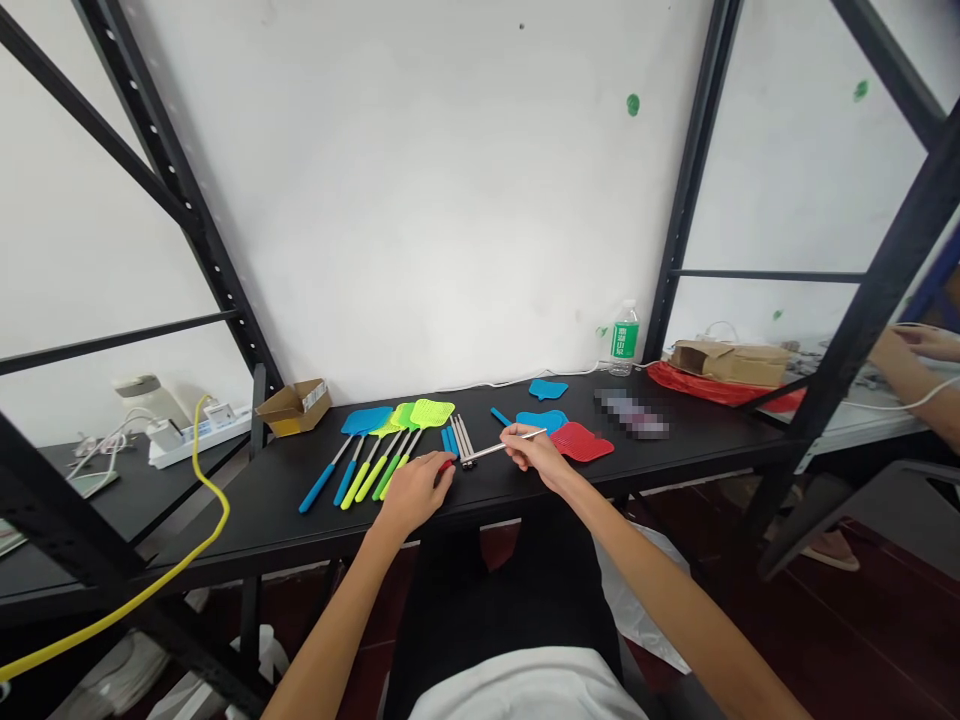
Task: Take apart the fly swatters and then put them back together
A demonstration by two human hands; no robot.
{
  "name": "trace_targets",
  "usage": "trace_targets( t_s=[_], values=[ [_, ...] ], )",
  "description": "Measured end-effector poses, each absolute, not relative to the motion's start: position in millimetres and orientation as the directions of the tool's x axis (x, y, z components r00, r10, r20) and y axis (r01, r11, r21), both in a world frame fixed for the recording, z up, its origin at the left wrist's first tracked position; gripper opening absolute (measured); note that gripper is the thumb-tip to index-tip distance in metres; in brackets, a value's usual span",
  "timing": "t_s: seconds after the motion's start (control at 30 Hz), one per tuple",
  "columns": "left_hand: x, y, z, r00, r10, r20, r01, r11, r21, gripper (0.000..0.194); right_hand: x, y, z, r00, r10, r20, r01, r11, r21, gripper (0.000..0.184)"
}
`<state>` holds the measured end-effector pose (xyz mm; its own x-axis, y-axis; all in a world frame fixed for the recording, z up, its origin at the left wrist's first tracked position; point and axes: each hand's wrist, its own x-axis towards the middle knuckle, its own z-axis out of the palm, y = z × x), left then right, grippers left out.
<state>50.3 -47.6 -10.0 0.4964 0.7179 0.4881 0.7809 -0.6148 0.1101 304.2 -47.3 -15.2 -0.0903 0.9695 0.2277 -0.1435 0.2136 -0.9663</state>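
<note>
My left hand (417, 489) rests on the black table (247, 500), fingers closed round the red handle end of a thin metal rod (504, 446). My right hand (534, 452) pinches the same rod further along, its tip pointing right. Just behind the rod lie several loose rods with blue handles (457, 437). Right of my right hand are a red swatter head (583, 442) and blue swatter heads (543, 421).
Several finished blue and green fly swatters (379, 447) lie fanned at left. A small open cardboard box (294, 406), a water bottle (624, 339), a red bag with a carton (724, 372) and black rack posts surround the table. Another person's hand (911, 352) shows at far right.
</note>
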Motion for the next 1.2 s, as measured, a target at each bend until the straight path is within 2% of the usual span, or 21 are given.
trace_targets(
  t_s=[0.17, 0.43, 0.73, 1.0, 1.2],
  values=[
    [50.3, -47.6, -9.8, 0.501, 0.712, 0.491, 0.774, -0.623, 0.112, 0.034, 305.1, -46.5, -15.8, -0.092, 0.975, 0.201, -0.160, 0.185, -0.970, 0.034],
    [51.9, -51.0, -7.0, 0.515, 0.715, 0.474, 0.774, -0.625, 0.102, 0.029, 309.1, -44.9, -16.6, -0.103, 0.981, 0.166, -0.197, 0.143, -0.970, 0.040],
    [52.2, -51.9, -7.6, 0.508, 0.721, 0.472, 0.776, -0.621, 0.113, 0.031, 310.5, -42.0, -18.3, -0.105, 0.982, 0.156, -0.194, 0.133, -0.972, 0.039],
    [51.1, -50.7, -6.4, 0.475, 0.718, 0.509, 0.784, -0.608, 0.126, 0.030, 308.7, -40.4, -20.8, 0.031, 0.990, 0.135, -0.257, 0.139, -0.957, 0.032],
    [49.1, -51.3, -2.9, 0.382, 0.737, 0.557, 0.784, -0.578, 0.227, 0.028, 308.2, -41.0, -21.6, 0.043, 0.985, 0.166, -0.205, 0.171, -0.964, 0.032]
  ],
)
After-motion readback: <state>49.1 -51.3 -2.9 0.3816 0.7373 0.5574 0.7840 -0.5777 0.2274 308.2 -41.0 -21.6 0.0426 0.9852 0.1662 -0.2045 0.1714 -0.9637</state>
